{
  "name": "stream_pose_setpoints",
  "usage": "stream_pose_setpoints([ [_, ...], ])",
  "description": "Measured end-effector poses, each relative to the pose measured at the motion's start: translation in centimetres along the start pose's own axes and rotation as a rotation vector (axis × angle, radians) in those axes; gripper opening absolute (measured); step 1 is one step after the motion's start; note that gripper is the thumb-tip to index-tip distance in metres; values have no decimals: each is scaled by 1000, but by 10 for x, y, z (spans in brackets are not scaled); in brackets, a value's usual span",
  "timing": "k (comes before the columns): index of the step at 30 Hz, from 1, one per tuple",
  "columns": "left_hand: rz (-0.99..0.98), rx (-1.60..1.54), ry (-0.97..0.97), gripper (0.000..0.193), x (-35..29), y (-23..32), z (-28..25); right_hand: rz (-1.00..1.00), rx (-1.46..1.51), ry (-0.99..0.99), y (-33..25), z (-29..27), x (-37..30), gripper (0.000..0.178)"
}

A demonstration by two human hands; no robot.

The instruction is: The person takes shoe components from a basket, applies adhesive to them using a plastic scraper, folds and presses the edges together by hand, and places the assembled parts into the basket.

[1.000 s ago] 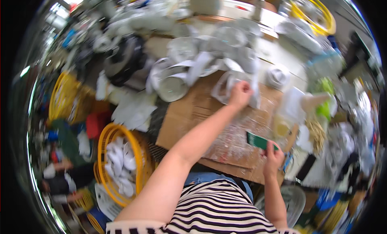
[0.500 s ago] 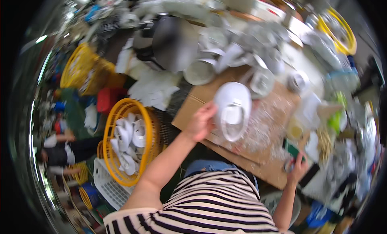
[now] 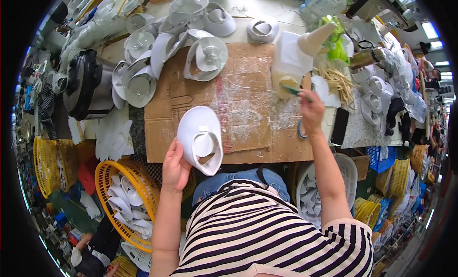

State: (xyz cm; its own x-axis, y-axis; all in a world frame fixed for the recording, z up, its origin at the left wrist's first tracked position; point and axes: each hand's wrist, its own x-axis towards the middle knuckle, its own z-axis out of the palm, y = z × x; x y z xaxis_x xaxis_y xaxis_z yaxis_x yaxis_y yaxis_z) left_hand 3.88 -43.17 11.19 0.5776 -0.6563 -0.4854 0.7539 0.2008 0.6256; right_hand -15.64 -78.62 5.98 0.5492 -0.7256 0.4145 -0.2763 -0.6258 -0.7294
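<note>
Now the cardboard sheet (image 3: pixel 248 93) is filling the middle of the frame, lying flat on the table (image 3: pixel 253 9) and smeared with whitish streaks. Left of it, at the upper left, a dark round cooker (image 3: pixel 88 86) is sitting among a heap of white shells (image 3: pixel 143 81), with more of them fanning along the sheet's top edge. At the lower left a yellow basket (image 3: pixel 102 174) is holding further white pieces, well below the table edge. At the upper right of the sheet a white glue bottle (image 3: pixel 291 59) is standing, its cone nozzle tilting right, and a pile of pale sticks (image 3: pixel 338 79) is lying just beside it. A black phone (image 3: pixel 339 126) is resting at the right, near the table edge.

Down to the action: the left hand (image 3: pixel 175 168) is curling closed on the lower left rim of a white shell (image 3: pixel 200 138), holding it over the sheet's near edge, hollow side up, at centre frame. The right hand (image 3: pixel 312 112) is pinching a green brush (image 3: pixel 292 90), fingers closed on it, with the tip pointing up-left and touching the base of the bottle.
</note>
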Motion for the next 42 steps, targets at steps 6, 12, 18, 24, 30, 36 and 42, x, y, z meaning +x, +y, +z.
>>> stream_pose_setpoints([
  [6,-18,-88,8,35,7,-3,8,795,723,53,-7,-13,-10,22],
  [12,2,-83,-48,37,7,-5,20,864,1053,-324,-135,62,-11,22],
  [18,82,-45,-25,38,10,2,18,280,613,-323,-177,92,-21,18],
  [24,90,19,-43,43,4,14,19,85,600,-422,-187,107,-4,13],
  [30,84,-102,-53,58,-2,39,19,-270,541,-638,-206,104,4,25],
  [36,114,-325,-27,49,-9,48,-2,-868,474,-891,-218,92,6,34],
  [42,92,-318,-57,46,-17,41,-29,-566,495,-843,-226,108,16,22],
])
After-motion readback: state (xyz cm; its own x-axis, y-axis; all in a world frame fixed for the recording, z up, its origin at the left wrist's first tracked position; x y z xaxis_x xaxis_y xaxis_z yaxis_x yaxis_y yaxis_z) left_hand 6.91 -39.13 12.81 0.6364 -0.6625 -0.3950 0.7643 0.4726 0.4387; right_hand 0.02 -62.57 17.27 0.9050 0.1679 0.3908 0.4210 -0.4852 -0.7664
